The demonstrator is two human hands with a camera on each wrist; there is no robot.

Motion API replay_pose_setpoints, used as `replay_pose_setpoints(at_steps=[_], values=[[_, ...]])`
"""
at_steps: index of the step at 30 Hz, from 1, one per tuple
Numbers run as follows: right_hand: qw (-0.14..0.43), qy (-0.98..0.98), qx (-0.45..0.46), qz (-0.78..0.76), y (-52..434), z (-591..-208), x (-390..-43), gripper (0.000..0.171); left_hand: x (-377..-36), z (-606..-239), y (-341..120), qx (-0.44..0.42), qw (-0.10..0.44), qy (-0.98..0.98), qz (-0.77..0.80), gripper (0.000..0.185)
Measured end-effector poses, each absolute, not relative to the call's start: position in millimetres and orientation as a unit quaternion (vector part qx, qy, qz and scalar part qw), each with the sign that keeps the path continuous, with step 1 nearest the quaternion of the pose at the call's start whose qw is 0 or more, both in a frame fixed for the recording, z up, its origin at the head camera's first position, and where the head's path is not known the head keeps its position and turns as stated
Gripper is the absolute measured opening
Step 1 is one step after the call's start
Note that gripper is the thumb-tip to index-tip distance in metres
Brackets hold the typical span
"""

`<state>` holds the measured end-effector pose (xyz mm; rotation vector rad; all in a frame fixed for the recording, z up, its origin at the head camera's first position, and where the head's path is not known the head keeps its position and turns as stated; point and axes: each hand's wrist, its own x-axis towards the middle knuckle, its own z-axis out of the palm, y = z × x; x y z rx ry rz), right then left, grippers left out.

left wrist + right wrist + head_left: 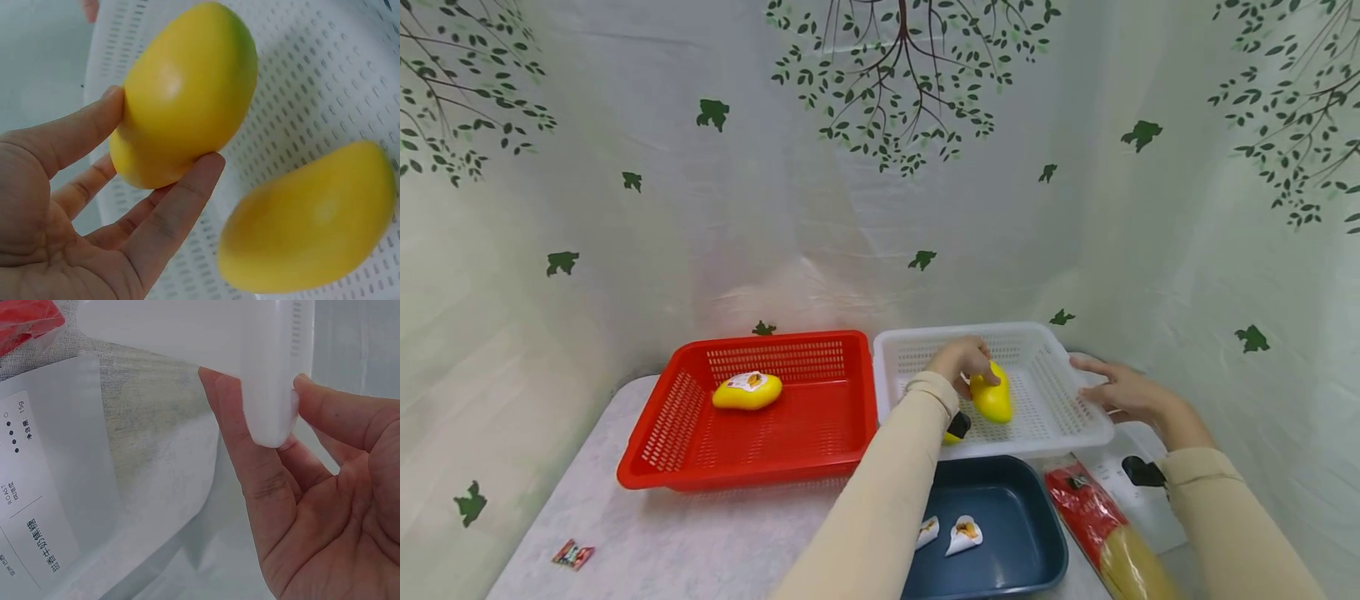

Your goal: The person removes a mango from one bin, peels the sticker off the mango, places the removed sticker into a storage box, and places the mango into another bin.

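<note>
Right of centre in the head view, the left hand [961, 360] pinches a yellow mango [995, 398] inside the white plastic basket [1033, 408]; the right hand [1138, 400] grips its right side, presumably to steady it.

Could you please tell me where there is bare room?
The table between the small packet, red basket and left sleeve is bare, as is the basket's floor right of its mango. The white basket, blue tray and long bag crowd the right.
</note>
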<state>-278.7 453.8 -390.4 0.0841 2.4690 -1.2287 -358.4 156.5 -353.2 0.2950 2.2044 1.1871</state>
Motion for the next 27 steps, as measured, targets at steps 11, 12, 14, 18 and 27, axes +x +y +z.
replay_pose_setpoints(at_steps=[11, 12, 14, 18, 27], values=[[0.192, 0.878, 0.040, -0.437, 453.3, -390.3, -280.0, 0.079, -382.2, -374.2, 151.0, 0.114, 0.326, 0.858, 0.381, 0.052], [0.192, 0.877, 0.040, -0.439, 453.3, -390.0, -280.0, 0.079, -385.5, -375.7, 151.0, 0.116, 0.326, 0.863, 0.369, 0.053], [0.191, 0.876, 0.040, -0.440, 452.8, -389.1, -279.4, 0.079, -391.2, -377.9, 150.5, 0.117, 0.323, 0.874, 0.344, 0.054], [0.191, 0.875, 0.037, -0.442, 452.9, -388.7, -279.2, 0.080, -399.4, -379.6, 148.9, 0.114, 0.317, 0.892, 0.302, 0.057], [0.192, 0.877, 0.036, -0.439, 450.6, -387.2, -277.7, 0.081, -403.6, -377.8, 149.4, 0.090, 0.338, 0.899, 0.264, 0.055]])
